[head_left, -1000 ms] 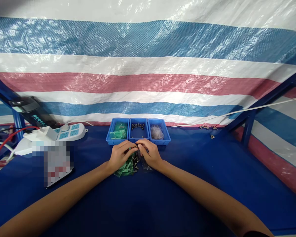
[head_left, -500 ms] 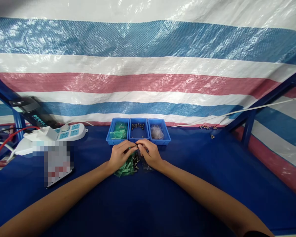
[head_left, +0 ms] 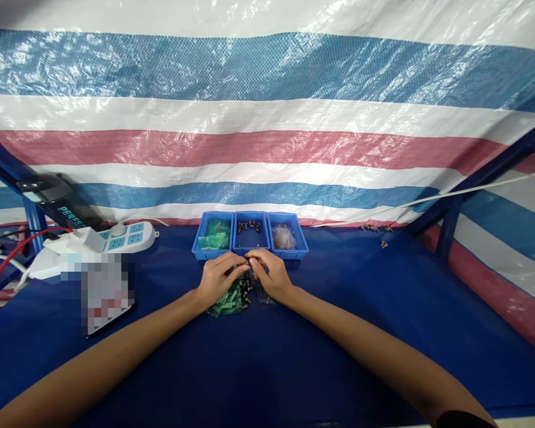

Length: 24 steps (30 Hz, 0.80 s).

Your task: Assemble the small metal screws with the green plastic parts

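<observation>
My left hand [head_left: 217, 279] and my right hand [head_left: 271, 274] meet fingertip to fingertip just in front of three blue bins [head_left: 249, 252]. Both hands are closed in a pinch on something small that I cannot make out. Under and between them lies a pile of green plastic pieces [head_left: 227, 302], small dark screws [head_left: 245, 289] and clear little bags [head_left: 263, 294]. The left bin [head_left: 214, 235] holds green pieces, the middle bin [head_left: 250, 228] a few dark screws, the right bin [head_left: 284, 236] clear bags.
A white power strip [head_left: 120, 238] with adapters and red and white cables sits at the left, a dark device behind it and a blurred flat object [head_left: 104, 291] in front. Loose screws [head_left: 377, 230] lie at the back right. A striped tarp backs the blue table.
Almost nothing has changed. Both hands stay pinched together over the pile, with only slight finger movement and a small shift of the camera.
</observation>
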Each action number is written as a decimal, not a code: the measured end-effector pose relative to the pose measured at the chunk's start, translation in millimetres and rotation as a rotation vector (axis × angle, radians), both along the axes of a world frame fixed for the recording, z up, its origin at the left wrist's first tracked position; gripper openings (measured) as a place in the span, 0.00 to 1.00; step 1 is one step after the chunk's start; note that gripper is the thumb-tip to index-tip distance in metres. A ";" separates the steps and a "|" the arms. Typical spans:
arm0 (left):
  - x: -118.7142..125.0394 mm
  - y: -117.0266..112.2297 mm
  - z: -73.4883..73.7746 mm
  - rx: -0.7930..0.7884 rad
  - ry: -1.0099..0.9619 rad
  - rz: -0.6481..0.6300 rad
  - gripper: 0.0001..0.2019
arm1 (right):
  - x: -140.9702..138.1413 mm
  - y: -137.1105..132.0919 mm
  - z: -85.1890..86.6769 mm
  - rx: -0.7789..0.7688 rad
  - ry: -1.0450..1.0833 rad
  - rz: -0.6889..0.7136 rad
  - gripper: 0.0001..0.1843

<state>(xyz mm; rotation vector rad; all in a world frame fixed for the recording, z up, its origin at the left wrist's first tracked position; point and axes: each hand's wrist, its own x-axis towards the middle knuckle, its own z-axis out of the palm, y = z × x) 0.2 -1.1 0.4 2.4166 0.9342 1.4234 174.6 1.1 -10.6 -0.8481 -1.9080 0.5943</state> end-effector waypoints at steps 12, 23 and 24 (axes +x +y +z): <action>0.8 -1.1 3.0 -0.008 -0.015 0.052 0.06 | -1.8 0.6 0.4 0.005 0.025 0.002 0.12; 0.6 0.0 3.3 0.006 -0.016 0.067 0.07 | -2.5 1.5 0.6 0.023 0.006 -0.014 0.12; 0.7 -0.1 3.8 -0.001 -0.009 0.071 0.08 | -2.6 1.5 0.8 0.022 0.009 -0.016 0.12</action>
